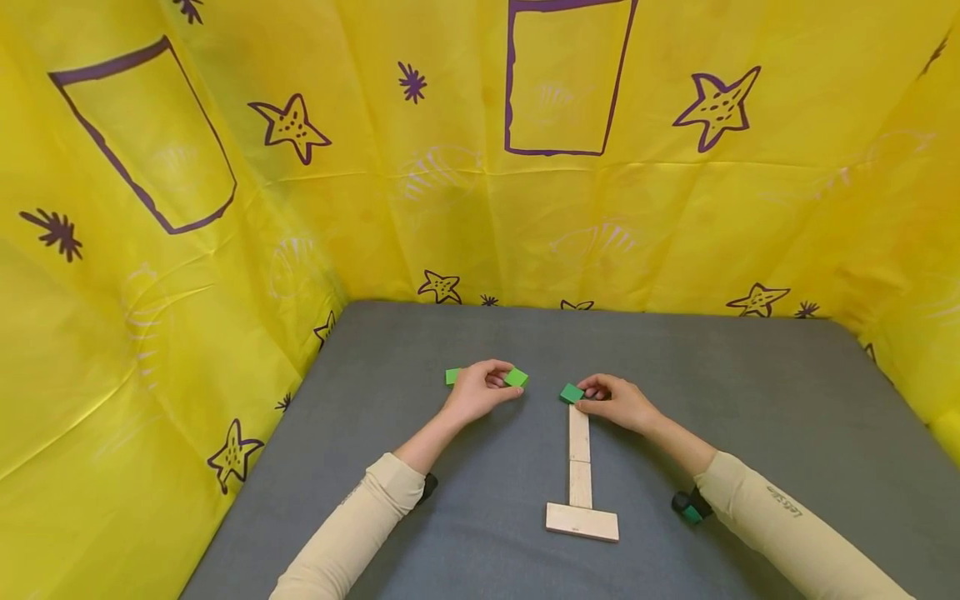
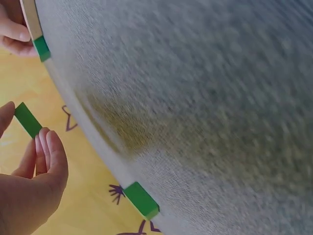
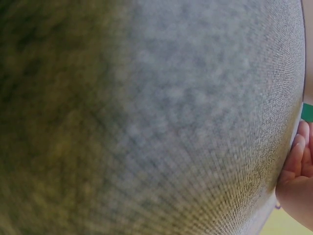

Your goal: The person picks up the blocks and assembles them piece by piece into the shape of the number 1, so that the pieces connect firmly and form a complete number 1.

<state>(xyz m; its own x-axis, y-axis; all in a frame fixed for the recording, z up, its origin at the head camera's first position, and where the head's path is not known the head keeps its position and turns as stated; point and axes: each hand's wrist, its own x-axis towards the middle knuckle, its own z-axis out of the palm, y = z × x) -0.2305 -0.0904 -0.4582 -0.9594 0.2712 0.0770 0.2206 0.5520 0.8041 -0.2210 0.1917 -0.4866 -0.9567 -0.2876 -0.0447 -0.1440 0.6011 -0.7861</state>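
Observation:
Between thumb and fingertips my left hand [image 1: 480, 392] pinches a light green block [image 1: 516, 377], which in the left wrist view [image 2: 28, 120] is clear of the table. Just left of that hand lies a second light green block [image 1: 452, 377], partly hidden by it in the head view. My right hand [image 1: 618, 403] pinches a dark green block [image 1: 572, 393] at the far end of a line of pale wooden planks [image 1: 580, 458]. A wider wooden plank [image 1: 582, 522] lies crosswise at the near end of that line. In the right wrist view only part of the right hand [image 3: 298, 171] shows.
Everything lies on a table with a grey cloth [image 1: 675, 350]. A yellow curtain [image 1: 465, 225] with purple drawings surrounds its back and sides. Dark bands with devices, one of them [image 1: 688, 505] at the right wrist, sit at the sleeve cuffs.

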